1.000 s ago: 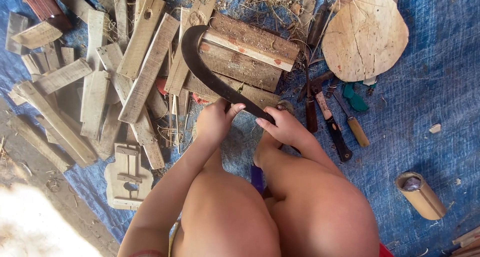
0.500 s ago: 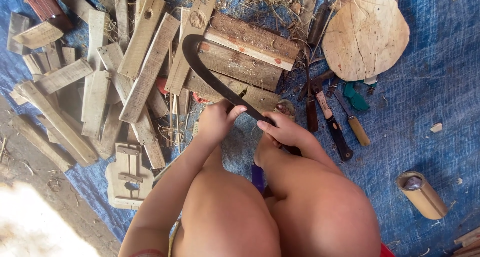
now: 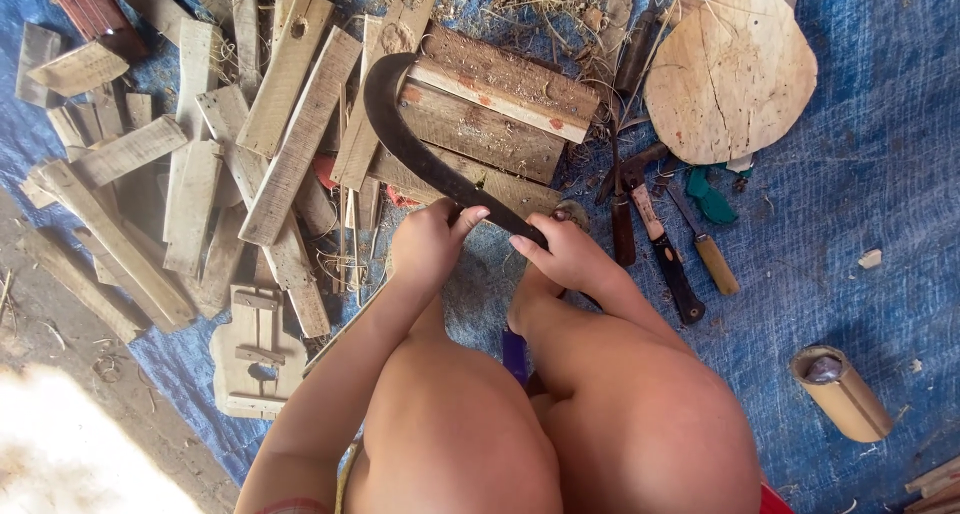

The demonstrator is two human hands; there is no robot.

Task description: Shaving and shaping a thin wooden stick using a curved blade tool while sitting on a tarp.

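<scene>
- A dark curved blade (image 3: 420, 154) is gripped low over a blue tarp (image 3: 880, 174), its hooked tip reaching above stacked wooden planks (image 3: 490, 114).
- The left hand (image 3: 430, 244) clenches the blade near its middle; the right hand (image 3: 565, 259) closes on the handle end, apparently to steady it.
- Knives (image 3: 665, 249) and a round wooden slab (image 3: 730, 74) lie within reach; a bamboo tube (image 3: 840, 394) sits apart.

wood scraps (image 3: 190, 164) crowd left — tarp (image 3: 880, 174) right open

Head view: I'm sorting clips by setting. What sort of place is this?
Likely an outdoor woodworking spot on the ground: a blue tarp strewn with wood offcuts, hand tools, and a curved blade.
</scene>
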